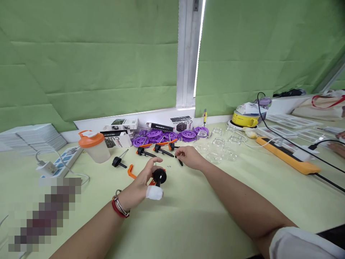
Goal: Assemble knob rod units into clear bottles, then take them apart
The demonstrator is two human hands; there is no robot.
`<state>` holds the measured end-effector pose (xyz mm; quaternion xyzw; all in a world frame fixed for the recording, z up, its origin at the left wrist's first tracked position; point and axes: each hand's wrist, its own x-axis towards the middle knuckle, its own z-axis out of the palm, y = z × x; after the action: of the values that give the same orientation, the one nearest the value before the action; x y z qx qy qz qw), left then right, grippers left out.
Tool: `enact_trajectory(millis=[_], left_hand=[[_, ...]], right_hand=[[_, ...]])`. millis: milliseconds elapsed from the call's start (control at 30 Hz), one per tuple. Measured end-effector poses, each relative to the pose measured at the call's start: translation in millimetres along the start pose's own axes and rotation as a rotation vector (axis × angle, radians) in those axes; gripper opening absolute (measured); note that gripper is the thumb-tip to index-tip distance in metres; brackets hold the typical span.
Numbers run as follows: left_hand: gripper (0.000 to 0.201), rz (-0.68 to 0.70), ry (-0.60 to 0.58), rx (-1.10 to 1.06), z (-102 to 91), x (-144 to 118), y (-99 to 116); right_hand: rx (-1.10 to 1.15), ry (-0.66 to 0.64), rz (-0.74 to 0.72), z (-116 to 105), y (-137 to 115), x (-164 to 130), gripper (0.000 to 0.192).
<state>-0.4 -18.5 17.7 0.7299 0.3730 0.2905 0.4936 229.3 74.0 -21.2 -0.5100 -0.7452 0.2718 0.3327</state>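
My left hand (141, 183), with white wrap on a finger, is curled around a black part with a round glossy head (159, 175). An orange piece (152, 182) shows beneath that part. Further right, my right hand (190, 157) reaches across the table, its fingertips pinched on a short black rod (180, 162). Tiny screws (169, 166) lie between the hands. An orange hooked piece (131, 171) rests beside my left hand. Behind are black-knobbed parts (145, 152) with orange strips, and another black knob with a metal rod (117, 162).
Purple wheel-shaped parts (155, 135) and printed boxes (118, 139) line the wall. An orange-lidded shaker cup (95, 148) stands left, near a white power strip (64, 160). Clear jars (217, 146), a yellow pot (244, 119) and an orange power strip (288, 155) sit right; another person's hand (338, 145) is at the edge.
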Motion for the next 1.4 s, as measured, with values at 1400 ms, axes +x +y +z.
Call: enact_trajectory(millis=[1400], left_hand=[[0.038, -0.515, -0.069, -0.469, -10.7, 11, -14]], right_hand=[[0.797, -0.394, 0.185, 25, -31, -19, 0.026]])
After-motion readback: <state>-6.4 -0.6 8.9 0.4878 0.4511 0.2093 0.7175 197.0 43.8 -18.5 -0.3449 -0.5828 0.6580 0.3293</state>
